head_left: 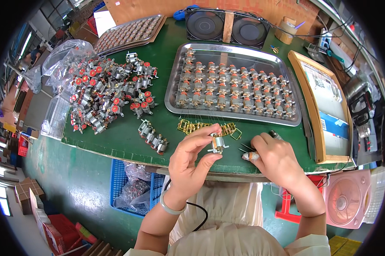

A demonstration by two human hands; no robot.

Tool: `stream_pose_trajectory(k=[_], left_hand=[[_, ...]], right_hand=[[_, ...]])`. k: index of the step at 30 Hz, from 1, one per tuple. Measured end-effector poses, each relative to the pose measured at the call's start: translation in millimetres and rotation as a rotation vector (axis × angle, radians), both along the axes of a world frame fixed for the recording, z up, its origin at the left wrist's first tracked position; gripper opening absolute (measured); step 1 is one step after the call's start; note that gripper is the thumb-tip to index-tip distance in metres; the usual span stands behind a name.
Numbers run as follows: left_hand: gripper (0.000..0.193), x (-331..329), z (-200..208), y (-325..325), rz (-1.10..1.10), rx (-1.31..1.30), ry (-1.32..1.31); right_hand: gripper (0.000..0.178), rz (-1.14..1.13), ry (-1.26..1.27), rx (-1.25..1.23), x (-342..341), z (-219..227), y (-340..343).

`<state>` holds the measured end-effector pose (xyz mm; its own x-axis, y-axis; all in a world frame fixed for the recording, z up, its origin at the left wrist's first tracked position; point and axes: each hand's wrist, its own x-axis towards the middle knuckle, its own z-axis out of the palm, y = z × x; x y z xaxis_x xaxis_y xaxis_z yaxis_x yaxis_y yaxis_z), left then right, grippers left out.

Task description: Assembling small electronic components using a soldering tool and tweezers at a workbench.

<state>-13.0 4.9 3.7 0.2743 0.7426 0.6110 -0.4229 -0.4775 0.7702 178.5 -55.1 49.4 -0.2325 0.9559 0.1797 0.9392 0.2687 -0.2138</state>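
My left hand (191,158) holds a small metal motor part (217,142) between thumb and fingers, just above the green table's (128,141) front edge. My right hand (274,158) is closed around tweezers (247,148), whose tips point left toward the part. A row of small brass frames (201,126) lies just behind both hands. A short line of three similar motor parts (153,137) sits to the left of my left hand.
A steel tray (175,85) holds rows of assembled parts behind the brass frames. A heap of red-capped parts (103,94) lies at left beside a plastic bag. Two fans (226,23) stand at the back. A wooden-framed board (318,141) lies at right. A blue crate (118,183) sits under the table.
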Motion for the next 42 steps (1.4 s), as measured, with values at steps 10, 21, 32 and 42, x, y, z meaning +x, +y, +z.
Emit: stream_pose_trajectory(k=[10, 21, 32, 42], left_hand=[[0.033, -14.2, 1.8, 4.3, 0.033, 0.032, -0.022], [0.059, -30.5, 5.6, 11.5, 0.478, 0.067, 0.105], [0.023, -33.8, -16.0, 16.7, 0.711, 0.356, 0.299], [0.015, -34.7, -12.6, 17.3, 0.688, 0.283, 0.301]], right_hand=[[0.028, 0.374, 0.420, 0.152, -39.3, 29.4, 34.1], [0.016, 0.344, 0.083, 0.380, -33.7, 28.1, 135.2], [0.017, 0.094, -0.151, 0.221, 9.4, -1.5, 254.6], [0.014, 0.090, -0.189, 0.149, 9.1, -1.9, 258.2]])
